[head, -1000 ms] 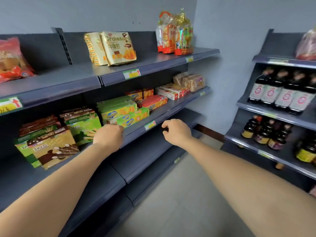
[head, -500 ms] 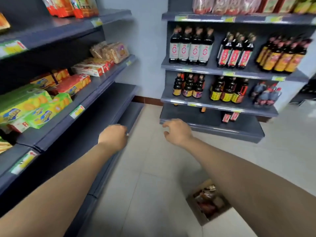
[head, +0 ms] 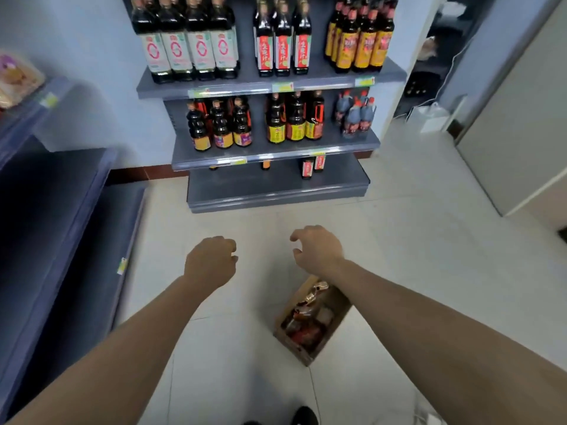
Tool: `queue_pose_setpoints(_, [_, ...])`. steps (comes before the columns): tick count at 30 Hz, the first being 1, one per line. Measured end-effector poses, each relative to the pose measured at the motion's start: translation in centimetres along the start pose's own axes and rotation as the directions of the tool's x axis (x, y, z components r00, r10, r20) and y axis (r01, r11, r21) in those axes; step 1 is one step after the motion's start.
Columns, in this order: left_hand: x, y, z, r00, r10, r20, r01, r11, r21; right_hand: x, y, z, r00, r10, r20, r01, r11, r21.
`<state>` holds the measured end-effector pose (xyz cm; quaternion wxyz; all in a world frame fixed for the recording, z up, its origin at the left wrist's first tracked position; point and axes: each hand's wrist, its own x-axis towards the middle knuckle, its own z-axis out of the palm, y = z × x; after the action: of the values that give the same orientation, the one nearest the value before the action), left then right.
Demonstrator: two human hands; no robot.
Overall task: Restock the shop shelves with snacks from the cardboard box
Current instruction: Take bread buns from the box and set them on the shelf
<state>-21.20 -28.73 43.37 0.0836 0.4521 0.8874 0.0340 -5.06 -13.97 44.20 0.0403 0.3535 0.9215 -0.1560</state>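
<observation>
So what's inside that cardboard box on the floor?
Shiny red and brown snack packets lie piled in the cardboard box. The right forearm covers part of its far side, and whatever lies under the top packets is hidden.

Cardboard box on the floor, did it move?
No. The cardboard box lies on the same floor spot before the bottle shelf; only the view turned.
</observation>
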Motion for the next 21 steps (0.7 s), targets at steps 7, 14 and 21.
queue_pose_setpoints(7, [5.7, 7.3, 6.0, 0.983, 0.135, 0.124, -0.13, 0.99, -0.049, 1.3, 8.8, 3.1, 0.975, 0.192, 0.111, -0.198, 0.979, 0.042])
queue_pose_setpoints(14, [12.2, 12.0, 13.3, 0.92, 0.216, 0.328, -0.203, 0.976, -0.075, 3.9, 15.4, 7.9, 0.895, 0.408, 0.18, -0.431, 0.895, 0.113])
queue_pose_setpoints(21, [16.6, 14.9, 22.3, 0.827, 0.304, 0.473, -0.301, 0.95, -0.083, 6.8, 21.2, 15.3, 0.799, 0.518, 0.304, -0.575, 0.808, 0.133])
